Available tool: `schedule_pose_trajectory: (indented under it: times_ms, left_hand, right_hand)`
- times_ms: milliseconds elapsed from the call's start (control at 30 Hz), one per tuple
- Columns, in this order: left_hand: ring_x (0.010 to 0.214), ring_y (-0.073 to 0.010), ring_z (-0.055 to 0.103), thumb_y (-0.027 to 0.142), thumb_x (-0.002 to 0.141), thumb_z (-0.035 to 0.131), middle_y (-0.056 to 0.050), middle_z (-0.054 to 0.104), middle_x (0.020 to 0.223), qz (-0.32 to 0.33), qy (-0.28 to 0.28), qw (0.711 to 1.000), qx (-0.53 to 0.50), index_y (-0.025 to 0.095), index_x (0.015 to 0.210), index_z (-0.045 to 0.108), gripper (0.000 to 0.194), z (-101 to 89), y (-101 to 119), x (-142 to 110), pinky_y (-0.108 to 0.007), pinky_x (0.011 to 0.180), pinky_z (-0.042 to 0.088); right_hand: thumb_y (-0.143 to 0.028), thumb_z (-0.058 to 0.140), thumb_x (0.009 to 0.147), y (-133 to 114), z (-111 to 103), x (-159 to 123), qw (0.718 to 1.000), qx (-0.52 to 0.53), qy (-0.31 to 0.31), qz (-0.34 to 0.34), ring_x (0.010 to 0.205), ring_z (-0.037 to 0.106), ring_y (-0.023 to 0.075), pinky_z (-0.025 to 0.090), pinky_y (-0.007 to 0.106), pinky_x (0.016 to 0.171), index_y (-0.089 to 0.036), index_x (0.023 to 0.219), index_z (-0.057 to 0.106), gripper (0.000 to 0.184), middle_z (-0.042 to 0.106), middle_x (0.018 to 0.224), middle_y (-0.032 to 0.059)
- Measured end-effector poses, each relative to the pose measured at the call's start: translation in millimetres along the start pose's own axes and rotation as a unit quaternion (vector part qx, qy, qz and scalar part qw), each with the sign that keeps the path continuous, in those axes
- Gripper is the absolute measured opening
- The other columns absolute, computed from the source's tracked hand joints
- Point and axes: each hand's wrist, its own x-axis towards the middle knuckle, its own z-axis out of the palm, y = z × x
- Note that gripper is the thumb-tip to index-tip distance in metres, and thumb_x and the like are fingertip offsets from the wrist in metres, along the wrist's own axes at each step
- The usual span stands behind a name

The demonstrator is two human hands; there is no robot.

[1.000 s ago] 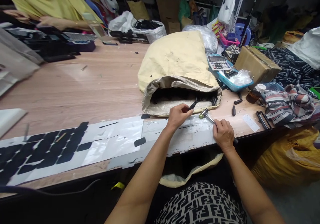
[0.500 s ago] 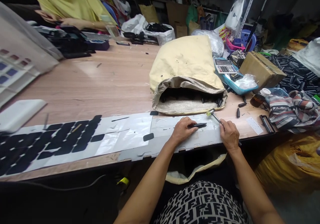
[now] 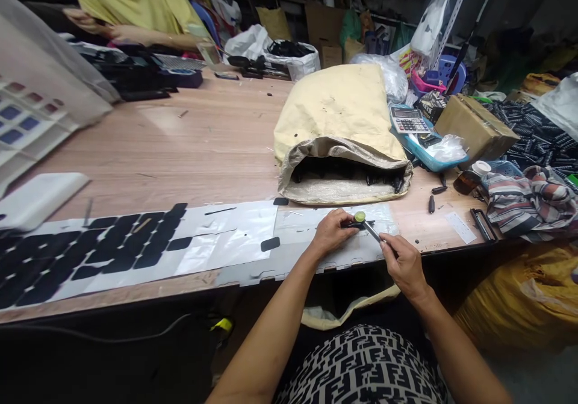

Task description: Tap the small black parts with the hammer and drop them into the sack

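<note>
My left hand pinches a thin black part flat against the clear plastic sheet at the table's near edge. My right hand grips the metal handle of a small hammer, whose yellow-green head sits right on the black part beside my left fingers. Just behind lies a tan woven sack on its side, its mouth open toward me with more black parts inside.
A long white strip with black cut-out pieces runs along the table's near edge to the left. At right are a calculator, blue tray, cardboard box and striped cloth. Another person in yellow works at the far left.
My left hand drew a black part out of the sack and laid it on the plastic sheet. My right hand swung the hammer leftward, bringing its head down onto the part.
</note>
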Motion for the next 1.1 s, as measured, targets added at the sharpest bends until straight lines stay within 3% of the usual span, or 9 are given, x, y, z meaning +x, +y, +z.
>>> schedule_pose_trajectory:
  times_ms: [167,433,567,700,933,1100]
  left_hand:
    - [0.082,-0.0168,0.058,0.02,0.072,0.077,0.001,0.061,0.081,-0.026,0.004,1.0,-0.012,0.02,0.081,0.069,0.012,0.2,2,1,-0.029,0.074,0.045]
    - [0.084,-0.0186,0.06,0.021,0.07,0.075,-0.001,0.064,0.082,-0.04,0.012,0.999,-0.016,0.021,0.084,0.075,0.013,1.8,5,0,-0.032,0.076,0.048]
    - [0.084,-0.0191,0.06,0.022,0.07,0.075,-0.001,0.065,0.083,-0.033,0.013,0.999,-0.012,0.022,0.084,0.074,0.013,2.8,3,1,-0.032,0.077,0.048]
    - [0.087,-0.0202,0.06,0.022,0.072,0.074,-0.002,0.065,0.082,-0.016,0.005,1.0,0.002,0.021,0.083,0.074,0.011,0.7,2,0,-0.033,0.078,0.047]
    - [0.091,-0.0224,0.056,0.03,0.076,0.075,-0.002,0.066,0.083,0.041,-0.049,0.998,0.005,0.023,0.084,0.075,0.011,-7.8,6,-5,-0.035,0.083,0.045]
    - [0.095,-0.0225,0.055,0.033,0.076,0.078,-0.004,0.066,0.096,0.079,-0.091,0.993,0.002,0.023,0.083,0.076,0.012,-13.7,6,-5,-0.037,0.089,0.045]
  right_hand:
    - [-0.028,0.051,0.097,1,2,-1,0.998,-0.062,-0.02,0.024,0.086,0.071,0.0176,0.054,0.028,0.08,-0.024,0.113,0.073,0.027,0.075,0.095,0.0044]
    - [-0.029,0.05,0.098,3,-4,0,0.998,-0.064,0.004,0.025,0.089,0.071,0.0179,0.055,0.028,0.082,-0.024,0.114,0.072,0.028,0.075,0.098,0.005]
    - [-0.029,0.051,0.097,9,-4,-1,0.997,-0.074,-0.008,0.031,0.09,0.071,0.0181,0.054,0.028,0.082,-0.024,0.113,0.072,0.027,0.075,0.099,0.0046]
    - [-0.031,0.05,0.098,23,-5,11,0.994,-0.097,0.022,0.043,0.091,0.068,0.0185,0.051,0.028,0.081,-0.023,0.114,0.071,0.028,0.073,0.1,0.0051]
    - [-0.025,0.053,0.095,67,3,37,0.954,-0.291,0.074,0.007,0.085,0.055,0.02,0.04,0.03,0.077,-0.021,0.109,0.072,0.024,0.066,0.088,0.006]
    - [-0.025,0.054,0.096,72,9,37,0.937,-0.342,0.074,-0.004,0.083,0.05,0.0199,0.035,0.03,0.074,-0.021,0.111,0.071,0.023,0.062,0.087,0.0056]
